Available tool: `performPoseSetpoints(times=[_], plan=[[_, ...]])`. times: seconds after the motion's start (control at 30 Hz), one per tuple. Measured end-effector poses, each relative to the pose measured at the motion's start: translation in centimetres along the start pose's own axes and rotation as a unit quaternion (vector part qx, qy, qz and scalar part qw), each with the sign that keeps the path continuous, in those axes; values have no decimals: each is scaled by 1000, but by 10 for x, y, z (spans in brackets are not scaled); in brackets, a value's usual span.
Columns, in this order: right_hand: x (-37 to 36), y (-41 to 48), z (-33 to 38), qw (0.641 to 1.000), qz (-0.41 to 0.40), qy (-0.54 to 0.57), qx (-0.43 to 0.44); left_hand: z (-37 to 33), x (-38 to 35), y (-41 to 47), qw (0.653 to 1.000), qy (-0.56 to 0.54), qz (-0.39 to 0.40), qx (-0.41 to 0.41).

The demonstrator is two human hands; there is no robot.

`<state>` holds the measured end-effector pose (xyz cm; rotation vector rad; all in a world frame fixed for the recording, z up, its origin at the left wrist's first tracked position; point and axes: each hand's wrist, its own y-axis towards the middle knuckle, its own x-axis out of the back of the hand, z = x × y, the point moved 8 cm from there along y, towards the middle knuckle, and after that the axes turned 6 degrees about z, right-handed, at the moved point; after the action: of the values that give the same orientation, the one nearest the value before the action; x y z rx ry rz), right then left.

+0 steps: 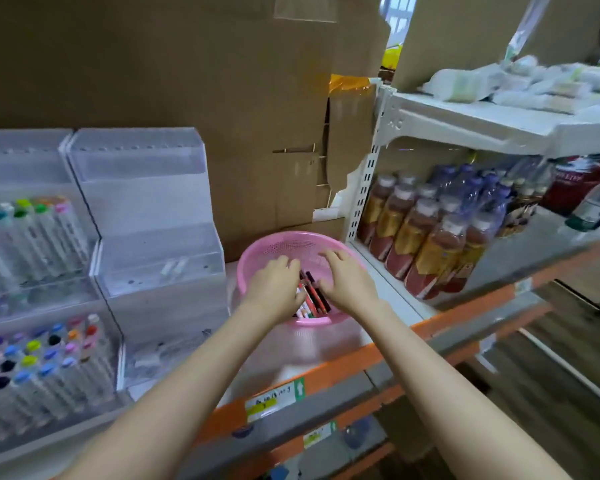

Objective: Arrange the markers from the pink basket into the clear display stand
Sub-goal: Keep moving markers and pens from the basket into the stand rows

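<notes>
A round pink basket [291,245] sits on the shelf, centre of view, with several markers [311,296] lying in its bottom. Both hands reach into it. My left hand [274,285] covers the markers' left side, fingers curled down onto them. My right hand [349,280] rests on their right side, fingers spread and bent. Whether either hand grips a marker is hidden by the fingers. To the left stands a tiered clear display stand [146,216]; its tiers look nearly bare, with two pale markers [174,268] in a middle tier.
A second clear stand [32,271] at far left is filled with coloured-cap markers. Cardboard boxes [187,81] rise behind the basket. Shrink-wrapped bottles [437,233] stand on a white rack to the right. The orange shelf edge [326,372] runs in front.
</notes>
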<state>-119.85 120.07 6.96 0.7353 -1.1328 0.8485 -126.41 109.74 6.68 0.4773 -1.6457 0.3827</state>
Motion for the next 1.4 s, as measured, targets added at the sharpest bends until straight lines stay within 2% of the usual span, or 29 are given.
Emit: performPoseSetpoints(times=[0.23, 0.4, 0.53, 0.67, 0.8, 0.93, 1.07, 1.3, 1.4], plan=[[-46, 39, -7, 989, 142, 38, 29, 34, -58, 34, 985, -4, 132, 114], [-61, 56, -3, 986, 156, 40, 45, 39, -65, 45, 983, 6, 122, 140], [-71, 60, -6, 979, 182, 80, 37, 38, -60, 46, 979, -22, 144, 141], [-71, 59, -9, 982, 176, 64, 24, 37, -60, 45, 973, -38, 169, 151], [-68, 56, -10, 986, 156, 58, 20, 30, -52, 45, 974, -64, 153, 155], [-63, 54, -6, 990, 133, 39, 38, 19, -48, 45, 970, -158, 145, 113], [-61, 59, -11, 993, 111, 34, -4, 28, -45, 46, 963, -205, 106, 140], [-56, 63, -14, 996, 87, 32, -7, 40, -49, 45, 918, -351, 68, 171], [-56, 66, -20, 989, 94, 114, -28, 41, -47, 43, 900, -397, 54, 170]])
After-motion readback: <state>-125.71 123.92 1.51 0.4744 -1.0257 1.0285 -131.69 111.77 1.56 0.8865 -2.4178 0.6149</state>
